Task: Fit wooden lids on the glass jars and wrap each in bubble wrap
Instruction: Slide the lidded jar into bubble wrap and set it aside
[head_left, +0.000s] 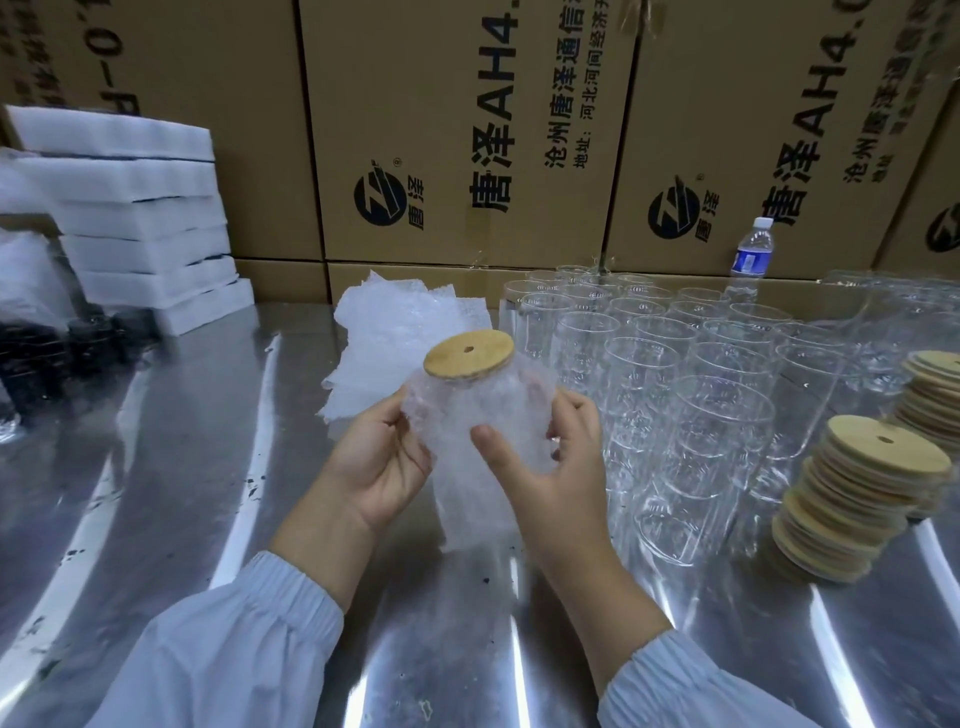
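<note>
A glass jar swathed in bubble wrap (478, 410) is held upright above the metal table, its round wooden lid (468, 353) with a small hole fitted on top. My left hand (379, 462) grips the wrap on the jar's left side. My right hand (550, 467) clasps the right side, thumb pressed across the front of the wrap. The wrap's lower end hangs loose below my hands. Behind the jar lies a pile of bubble wrap sheets (395, 332). Several bare glass jars (675, 374) stand to the right, and stacks of wooden lids (857, 493) lean beyond them.
Stacked white foam blocks (140, 218) sit at the back left, with dark items (67, 348) and plastic bags before them. Printed cardboard boxes (467, 130) wall off the back. A water bottle (750, 260) stands behind the jars. The steel table (182, 493) reflects light.
</note>
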